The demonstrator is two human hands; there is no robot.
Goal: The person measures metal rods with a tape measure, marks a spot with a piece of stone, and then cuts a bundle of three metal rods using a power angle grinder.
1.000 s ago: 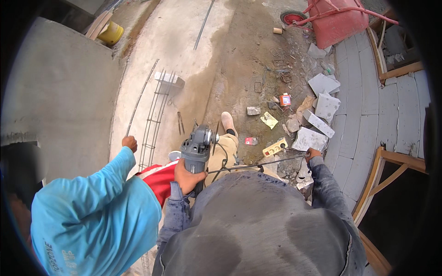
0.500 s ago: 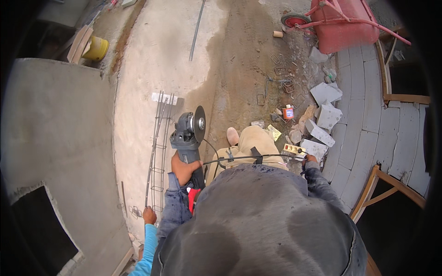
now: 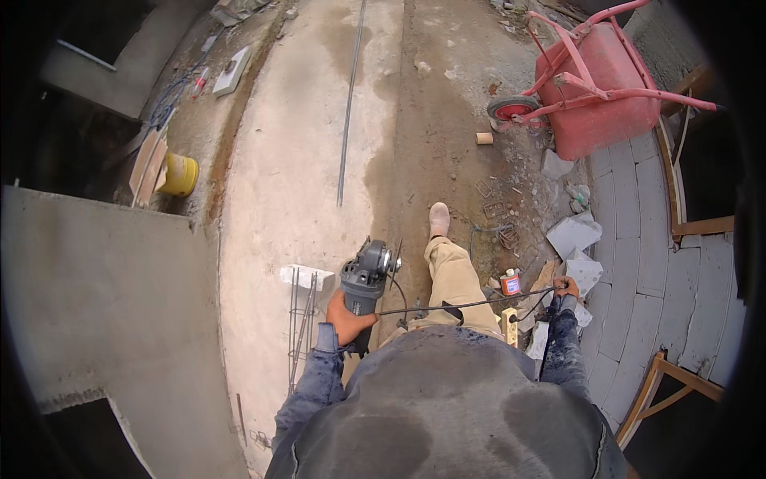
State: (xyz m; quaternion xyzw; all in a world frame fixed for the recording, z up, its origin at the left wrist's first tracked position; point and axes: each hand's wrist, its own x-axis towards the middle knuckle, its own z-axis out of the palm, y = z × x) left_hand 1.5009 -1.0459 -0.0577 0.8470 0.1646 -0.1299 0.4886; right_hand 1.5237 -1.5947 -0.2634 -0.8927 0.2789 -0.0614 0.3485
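Observation:
My left hand point(image 3: 348, 321) grips the body of a grey angle grinder point(image 3: 367, 271), held out over the concrete ground with its disc end pointing away from me. Its black cable point(image 3: 463, 305) runs taut across my front to my right hand point(image 3: 566, 287), which holds the cord out to the right. A yellow plug strip point(image 3: 510, 326) hangs near the cable by my right side. My leg in tan trousers point(image 3: 455, 279) and a light shoe point(image 3: 439, 219) steps forward between the hands.
A rebar cage point(image 3: 303, 319) on a white block point(image 3: 306, 276) lies left of the grinder. A long steel bar point(image 3: 348, 120) lies ahead. A red wheelbarrow point(image 3: 594, 84) stands at the upper right, broken block pieces point(image 3: 574, 235) and a small red can point(image 3: 511, 283) near it. A yellow bucket point(image 3: 179, 174) sits left.
The person in the blue shirt at my lower left has dropped out of view. My view has swung forward, and the grinder now sits lower and closer to me, right of the rebar cage.

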